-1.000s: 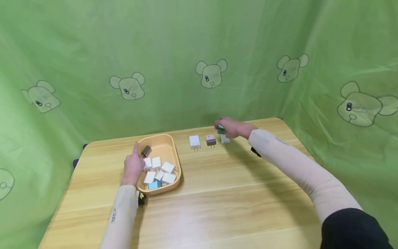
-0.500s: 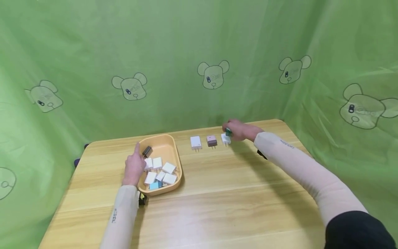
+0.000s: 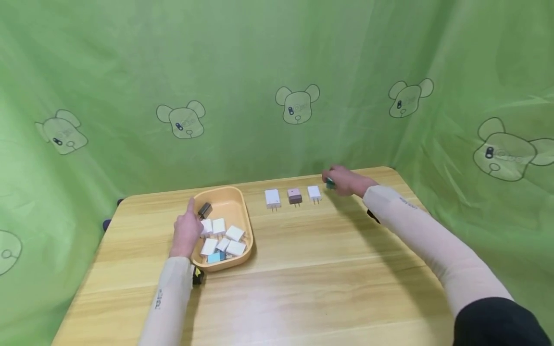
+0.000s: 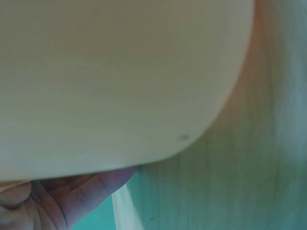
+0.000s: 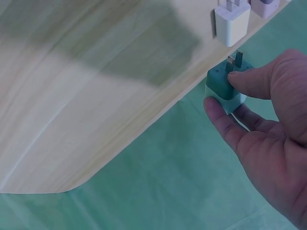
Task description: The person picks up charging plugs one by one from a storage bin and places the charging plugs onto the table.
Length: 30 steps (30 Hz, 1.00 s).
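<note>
My right hand (image 3: 344, 180) is at the table's far edge, right of a short row of plug chargers. Thumb and fingers pinch a teal and pale green charger (image 5: 223, 86), its metal prongs showing in the right wrist view. Left of it stand a white charger (image 3: 314, 193), a pink and dark one (image 3: 295, 195) and a larger white one (image 3: 272, 198). My left hand (image 3: 187, 233) holds the left rim of an orange tray (image 3: 245, 216), index finger straight along it. The tray's wall (image 4: 120, 96) fills much of the left wrist view, partly hiding that hand.
Several white chargers (image 3: 235, 233), a black one (image 3: 205, 210) and a blue one (image 3: 214, 258) lie in the tray. A green curtain (image 3: 242, 144) hangs right behind the wooden table (image 3: 303, 278).
My right hand has moved right with the teal charger, from over the white charger to beside it, uncovering the white one. The left hand and tray have stayed in place.
</note>
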Each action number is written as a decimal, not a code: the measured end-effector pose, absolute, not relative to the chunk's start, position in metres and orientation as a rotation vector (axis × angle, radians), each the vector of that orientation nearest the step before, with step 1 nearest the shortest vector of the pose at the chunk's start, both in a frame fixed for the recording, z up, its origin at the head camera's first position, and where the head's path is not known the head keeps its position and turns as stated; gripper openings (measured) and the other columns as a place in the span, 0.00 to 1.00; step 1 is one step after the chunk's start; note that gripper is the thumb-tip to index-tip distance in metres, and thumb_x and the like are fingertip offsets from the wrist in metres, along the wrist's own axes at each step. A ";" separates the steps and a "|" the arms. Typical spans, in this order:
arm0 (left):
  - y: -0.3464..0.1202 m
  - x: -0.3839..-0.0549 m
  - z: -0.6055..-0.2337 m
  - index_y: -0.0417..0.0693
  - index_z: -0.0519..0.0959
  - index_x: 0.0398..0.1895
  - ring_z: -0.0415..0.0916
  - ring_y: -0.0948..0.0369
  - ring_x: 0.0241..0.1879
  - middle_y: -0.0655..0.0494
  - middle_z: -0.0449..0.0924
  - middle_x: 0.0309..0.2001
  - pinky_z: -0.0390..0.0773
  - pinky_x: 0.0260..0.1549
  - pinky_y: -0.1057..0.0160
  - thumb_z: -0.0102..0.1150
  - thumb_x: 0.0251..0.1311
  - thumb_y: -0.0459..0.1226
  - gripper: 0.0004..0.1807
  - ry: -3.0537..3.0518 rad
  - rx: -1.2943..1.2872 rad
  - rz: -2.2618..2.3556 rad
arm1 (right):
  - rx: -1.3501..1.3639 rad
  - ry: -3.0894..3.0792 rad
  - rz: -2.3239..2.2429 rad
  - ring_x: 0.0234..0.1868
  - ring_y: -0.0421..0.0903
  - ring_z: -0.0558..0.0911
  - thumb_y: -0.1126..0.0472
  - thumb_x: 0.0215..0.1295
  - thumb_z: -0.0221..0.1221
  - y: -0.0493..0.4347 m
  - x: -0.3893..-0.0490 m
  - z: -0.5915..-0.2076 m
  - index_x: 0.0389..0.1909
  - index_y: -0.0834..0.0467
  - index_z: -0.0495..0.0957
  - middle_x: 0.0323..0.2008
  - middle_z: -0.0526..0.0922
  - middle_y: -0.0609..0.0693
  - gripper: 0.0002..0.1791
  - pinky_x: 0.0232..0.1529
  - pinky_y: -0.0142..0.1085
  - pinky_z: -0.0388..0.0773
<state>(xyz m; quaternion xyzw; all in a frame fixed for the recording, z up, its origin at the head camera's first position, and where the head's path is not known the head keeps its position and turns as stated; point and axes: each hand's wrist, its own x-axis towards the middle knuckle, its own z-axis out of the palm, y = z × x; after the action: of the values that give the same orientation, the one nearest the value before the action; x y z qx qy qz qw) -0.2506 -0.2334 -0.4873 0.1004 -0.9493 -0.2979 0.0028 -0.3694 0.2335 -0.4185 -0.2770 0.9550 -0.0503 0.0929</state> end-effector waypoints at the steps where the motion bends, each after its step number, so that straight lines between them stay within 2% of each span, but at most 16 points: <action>1: -0.233 -0.251 -0.487 0.50 0.42 0.83 0.73 0.53 0.22 0.39 0.79 0.29 0.76 0.20 0.61 0.45 0.67 0.28 0.43 -2.978 0.317 -0.932 | -0.809 2.833 -0.160 0.53 0.64 0.76 0.81 0.52 0.57 0.234 -0.369 -0.420 0.55 0.64 0.77 0.52 0.76 0.68 0.26 0.59 0.58 0.78; 6: -0.233 -0.251 -0.487 0.50 0.41 0.83 0.73 0.53 0.21 0.40 0.79 0.28 0.76 0.20 0.61 0.45 0.68 0.29 0.43 -2.990 0.314 -0.924 | -0.821 2.829 -0.159 0.52 0.64 0.77 0.83 0.50 0.56 0.235 -0.369 -0.428 0.53 0.64 0.78 0.51 0.76 0.68 0.27 0.58 0.58 0.79; 12: -0.234 -0.250 -0.487 0.48 0.43 0.83 0.72 0.54 0.20 0.42 0.77 0.25 0.75 0.19 0.61 0.46 0.69 0.29 0.41 -2.971 0.311 -0.915 | -0.888 2.825 -0.047 0.51 0.62 0.78 0.80 0.59 0.58 0.235 -0.372 -0.437 0.50 0.62 0.78 0.50 0.77 0.68 0.19 0.55 0.56 0.79; 21: -0.233 -0.251 -0.486 0.48 0.44 0.83 0.70 0.55 0.18 0.44 0.76 0.23 0.73 0.18 0.62 0.45 0.68 0.29 0.41 -2.957 0.297 -0.936 | -0.886 2.812 -0.028 0.51 0.62 0.77 0.83 0.46 0.61 0.239 -0.372 -0.445 0.46 0.60 0.78 0.51 0.77 0.66 0.26 0.57 0.57 0.79; 30: -0.233 -0.249 -0.486 0.49 0.42 0.83 0.69 0.57 0.17 0.45 0.76 0.23 0.74 0.17 0.63 0.44 0.69 0.29 0.41 -2.968 0.309 -0.961 | -0.939 2.800 -0.026 0.50 0.61 0.78 0.81 0.46 0.63 0.242 -0.374 -0.452 0.46 0.60 0.79 0.50 0.78 0.64 0.25 0.56 0.55 0.80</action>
<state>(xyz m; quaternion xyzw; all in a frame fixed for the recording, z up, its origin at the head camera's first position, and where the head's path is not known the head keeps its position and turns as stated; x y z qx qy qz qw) -0.2485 -0.2331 -0.4862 0.0986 -0.9468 -0.3064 0.0033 -0.3736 0.2421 -0.4516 -0.3166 0.9439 -0.0088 0.0938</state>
